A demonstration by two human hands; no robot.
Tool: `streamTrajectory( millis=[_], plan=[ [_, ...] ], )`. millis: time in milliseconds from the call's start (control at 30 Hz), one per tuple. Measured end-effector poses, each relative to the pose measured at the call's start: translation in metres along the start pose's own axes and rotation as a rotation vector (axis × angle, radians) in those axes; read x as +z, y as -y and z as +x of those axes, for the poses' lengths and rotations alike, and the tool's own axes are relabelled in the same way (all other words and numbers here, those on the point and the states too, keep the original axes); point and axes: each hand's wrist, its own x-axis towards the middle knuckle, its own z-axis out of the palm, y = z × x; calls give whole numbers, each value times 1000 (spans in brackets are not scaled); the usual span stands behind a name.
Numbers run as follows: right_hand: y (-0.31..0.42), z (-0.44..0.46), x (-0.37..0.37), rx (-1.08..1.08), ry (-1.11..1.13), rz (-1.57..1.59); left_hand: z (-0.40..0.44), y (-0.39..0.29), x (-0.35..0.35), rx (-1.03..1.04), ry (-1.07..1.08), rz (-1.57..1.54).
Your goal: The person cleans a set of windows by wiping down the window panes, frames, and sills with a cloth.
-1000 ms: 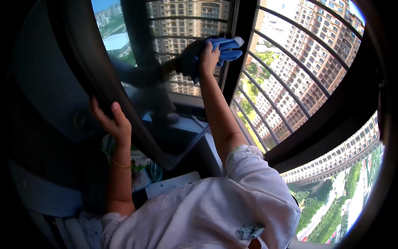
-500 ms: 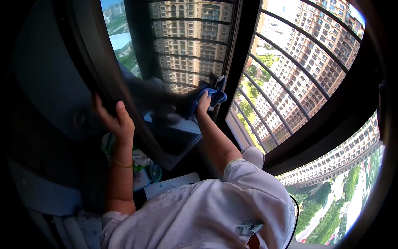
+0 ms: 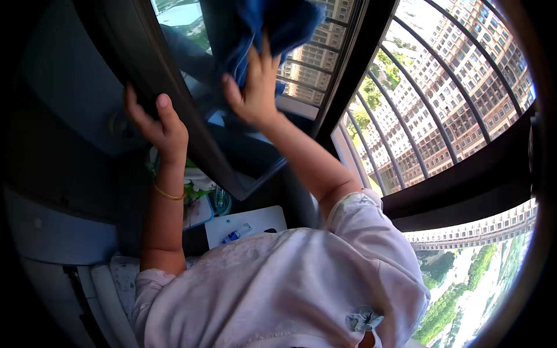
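Observation:
My left hand [image 3: 159, 124] grips the edge of a dark window frame [image 3: 154, 52], its thumb on the near side and its fingers reaching behind. Against the glass pane, my right hand [image 3: 255, 87] presses a blue cloth [image 3: 278, 26], which bunches above and around the fingers. The cloth is blurred, and its upper part runs out of the top of the view. A dim reflection of the arm shows in the glass [image 3: 214, 110].
Right of the pane are window bars [image 3: 426, 110], with tall buildings [image 3: 464, 69] outside. Below the frame lie a white board [image 3: 272, 217] with a blue-labelled item [image 3: 237, 233], a blue-edged tray [image 3: 199, 213] and a green-rimmed container [image 3: 221, 200].
My right hand went down along the pane's right side, then up and left with the cloth. The view has shifted; my left hand still holds the frame.

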Motion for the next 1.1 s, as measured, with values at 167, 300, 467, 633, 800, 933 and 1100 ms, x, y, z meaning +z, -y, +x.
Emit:
streamTrajectory(
  millis=[167,300,467,633,800,933,1100],
  plan=[
    [-39,-206,25,339,366,20,-1,3,4,-39,-18,-54],
    [-118,-213,41,1438,-446,43,-1,5,2,-45,-4,-65],
    [-198,-210,58,1764,-479,551,2,8,3,-76,-16,-95],
    [-91,-218,59,1980,-292,674,0,13,1,9,-42,58],
    [-2,-160,-3,1705,129,809,6,9,-5,44,-39,141],
    [59,-14,-67,1052,194,843,5,-4,-7,-18,-47,154],
    [86,94,-64,200,155,321,1,3,-6,-25,-56,150]
  ],
)
